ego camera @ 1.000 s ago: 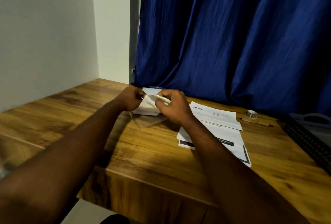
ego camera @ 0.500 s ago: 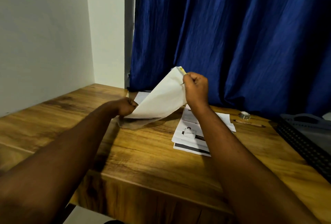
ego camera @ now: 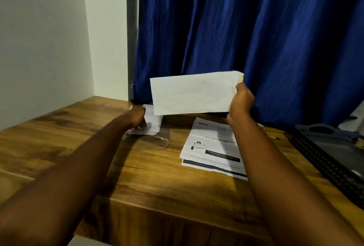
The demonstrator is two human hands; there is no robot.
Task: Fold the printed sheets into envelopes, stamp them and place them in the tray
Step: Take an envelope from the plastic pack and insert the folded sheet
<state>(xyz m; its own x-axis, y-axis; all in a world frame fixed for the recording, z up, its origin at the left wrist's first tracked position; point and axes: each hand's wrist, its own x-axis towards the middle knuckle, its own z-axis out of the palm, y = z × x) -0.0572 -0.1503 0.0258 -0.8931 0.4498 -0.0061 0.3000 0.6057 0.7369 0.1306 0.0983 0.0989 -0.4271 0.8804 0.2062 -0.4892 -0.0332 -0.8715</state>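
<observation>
Up went the right hand [ego camera: 241, 101], and there was the white envelope [ego camera: 192, 93], held in the air in front of the blue curtain [ego camera: 266, 29]. Its long side ran left to right, clear of the table [ego camera: 149, 178]. The fingers [ego camera: 240, 90] were curled and pinching the envelope's right end, just below a thin yellow strip [ego camera: 242, 77] at that edge, and the rest of the paper stretched away to the left of them.

Down on the far left, the left hand [ego camera: 137, 118] lay on the pack of envelopes [ego camera: 154, 126] in its clear wrapper. It was too blurred to tell whether it gripped or merely pressed.

The printed sheets [ego camera: 213, 148] lay flat under the right forearm, near the pack but not touching it. The dark tray [ego camera: 323, 154] sat at the table's right edge, well apart from the raised envelope.
</observation>
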